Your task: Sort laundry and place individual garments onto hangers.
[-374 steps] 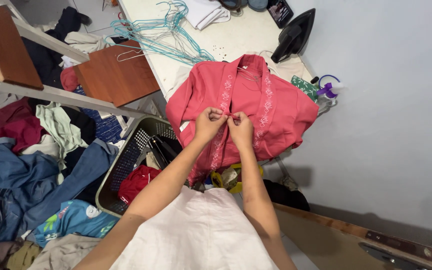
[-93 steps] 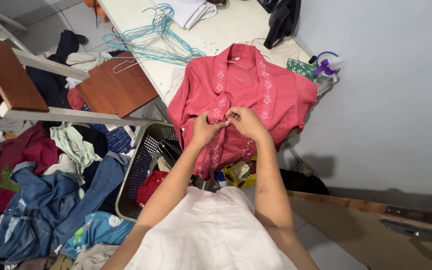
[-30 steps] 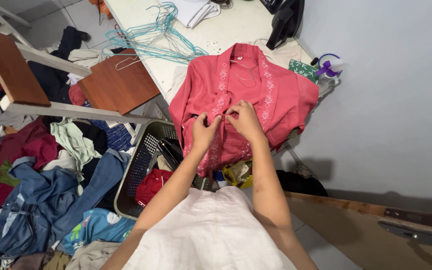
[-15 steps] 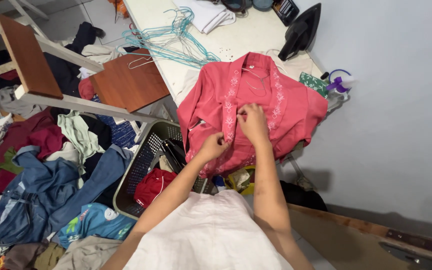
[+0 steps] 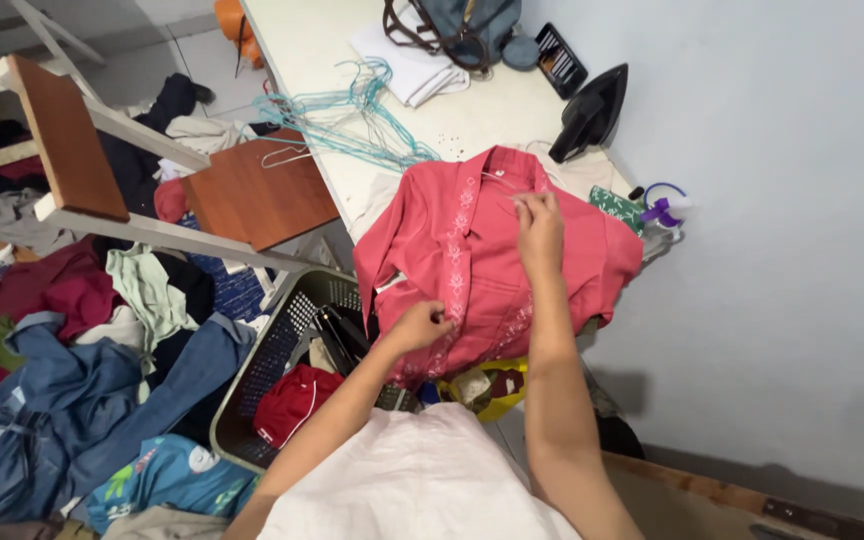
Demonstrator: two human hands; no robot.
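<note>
Head view: hands part on the pink shirt [image 5: 482, 260].
Right hand [image 5: 540, 222] has climbed to pinch its collar; left hand [image 5: 420, 326] now grips its lower placket.

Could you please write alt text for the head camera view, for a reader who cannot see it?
A person's right hand reaches near the collar of a pink embroidered shirt spread over the end of a white table, while the left hand grips its lower front. A black iron, teal wire hangers and a laundry basket surround it; clothes cover the floor.
</note>
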